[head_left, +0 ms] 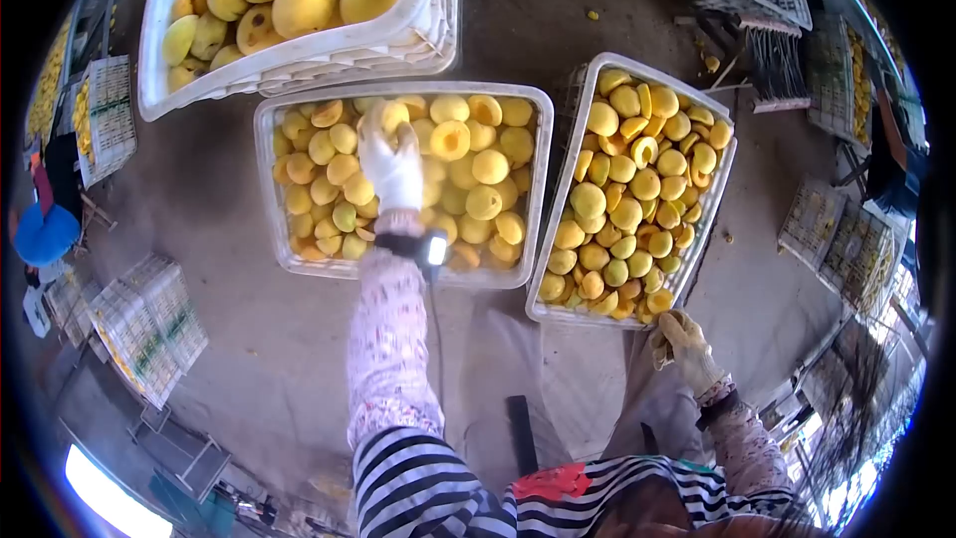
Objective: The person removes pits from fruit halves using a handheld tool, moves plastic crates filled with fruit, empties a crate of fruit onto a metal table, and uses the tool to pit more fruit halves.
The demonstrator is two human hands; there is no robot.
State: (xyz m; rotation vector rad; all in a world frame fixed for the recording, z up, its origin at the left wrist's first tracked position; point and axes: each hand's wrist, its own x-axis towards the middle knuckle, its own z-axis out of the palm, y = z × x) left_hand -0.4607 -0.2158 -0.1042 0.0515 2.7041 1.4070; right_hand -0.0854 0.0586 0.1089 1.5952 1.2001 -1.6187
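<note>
Below me, seen from the head camera, my left hand (390, 161) in its pale glove reached out over the middle tray (267, 201), the fingers curled down among the peach halves (484, 167) near the tray's far edge; whether they had closed on a piece I could not tell, since the glove hid it. The halves were yellow, peeled and smooth, some lying dome up, some showing a round hollow where the stone had been. They filled that white tray from wall to wall. My right hand (682, 342), gloved too, gripped the near corner of the right tray (566, 201), which stood tilted beside the middle one and was packed with the same yellow halves. Beyond the middle tray stood a white crate (299, 58) of whole yellow peaches, its near wall overlapping the tray's far rim. A black band with a small lit device (434, 251) sat on my left wrist.
</note>
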